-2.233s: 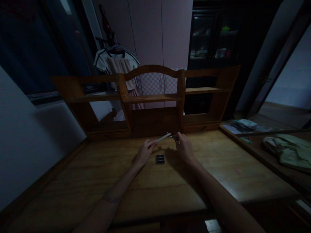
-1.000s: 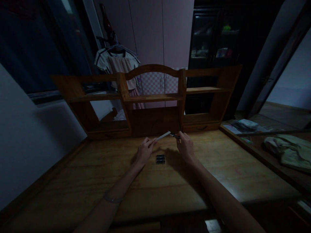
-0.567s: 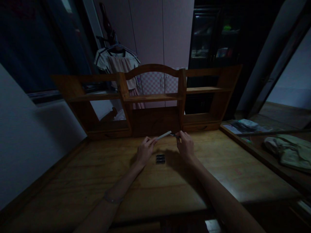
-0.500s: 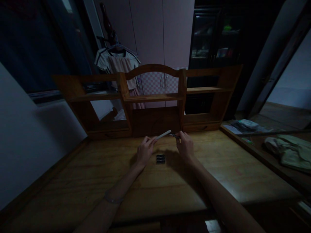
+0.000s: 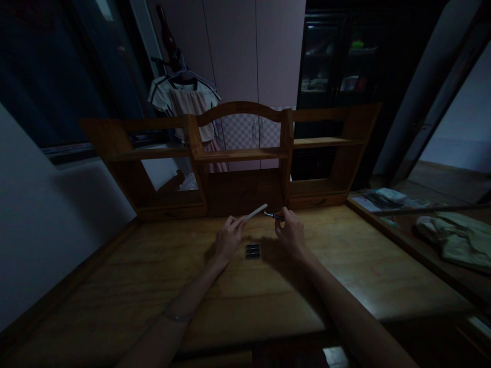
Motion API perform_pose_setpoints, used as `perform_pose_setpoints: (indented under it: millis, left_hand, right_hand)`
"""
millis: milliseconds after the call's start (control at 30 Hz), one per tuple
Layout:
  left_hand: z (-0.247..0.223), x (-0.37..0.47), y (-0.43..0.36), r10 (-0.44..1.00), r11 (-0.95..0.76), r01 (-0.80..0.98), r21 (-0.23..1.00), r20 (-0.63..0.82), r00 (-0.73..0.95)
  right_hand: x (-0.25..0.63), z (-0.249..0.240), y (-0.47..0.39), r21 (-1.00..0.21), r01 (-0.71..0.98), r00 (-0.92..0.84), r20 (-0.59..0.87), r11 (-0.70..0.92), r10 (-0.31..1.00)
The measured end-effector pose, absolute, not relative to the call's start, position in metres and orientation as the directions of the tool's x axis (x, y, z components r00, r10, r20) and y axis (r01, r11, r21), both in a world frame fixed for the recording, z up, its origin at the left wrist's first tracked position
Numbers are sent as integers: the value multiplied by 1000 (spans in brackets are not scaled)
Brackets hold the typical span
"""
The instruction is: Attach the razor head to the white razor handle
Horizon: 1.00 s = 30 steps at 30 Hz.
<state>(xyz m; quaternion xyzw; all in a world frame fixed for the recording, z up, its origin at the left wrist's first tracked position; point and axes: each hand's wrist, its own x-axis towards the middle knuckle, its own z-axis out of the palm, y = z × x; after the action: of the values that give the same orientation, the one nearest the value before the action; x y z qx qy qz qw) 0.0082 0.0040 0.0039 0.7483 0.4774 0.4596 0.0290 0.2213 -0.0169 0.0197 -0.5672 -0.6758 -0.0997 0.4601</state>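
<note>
Closed round the lower end of a slim white stick (image 5: 256, 211) is my left hand (image 5: 229, 238); the stick tilts up to the right. My right hand (image 5: 290, 230) pinches a small tool with a dark handle and a shiny metal tip (image 5: 273, 215). That tip points left toward the stick's upper end, with a narrow gap between them. Too little light falls on the tool to tell its exact kind. Below and between both hands, a small block of dark bars lying side by side (image 5: 252, 251) rests on the wooden desk (image 5: 184, 286).
A wooden shelf unit (image 5: 245, 155) stands along the desk's back edge. To the right are papers and a white packet (image 5: 391, 195), and a crumpled pale green cloth (image 5: 456, 237). Clothes (image 5: 187, 99) hang behind the shelf. A white wall (image 5: 49, 230) borders the left side.
The tool in my right hand has come away from the white stick's end, so a small gap now shows and its tip is visible. My left hand has hardly moved.
</note>
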Motion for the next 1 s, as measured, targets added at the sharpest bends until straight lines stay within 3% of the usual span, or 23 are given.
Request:
perform_pose_setpoints:
  millis: [233, 467, 767, 1000]
  left_hand:
    - [1, -8, 19, 728, -497, 660, 563, 685, -36]
    - [-1, 6, 10, 738, -599, 585, 547, 660, 139]
    - [-8, -9, 28, 781, -523, 561, 642, 625, 13]
    - [0, 2, 14, 760, -612, 482, 627, 634, 141]
  right_hand:
    - [221, 21, -19, -382, 858, 59, 738, 343, 672]
    - [221, 19, -16, -393, 858, 80, 739, 331, 669]
    - [221, 20, -18, -413, 836, 83, 747, 362, 660]
    - [220, 21, -19, -401, 845, 76, 744, 353, 663]
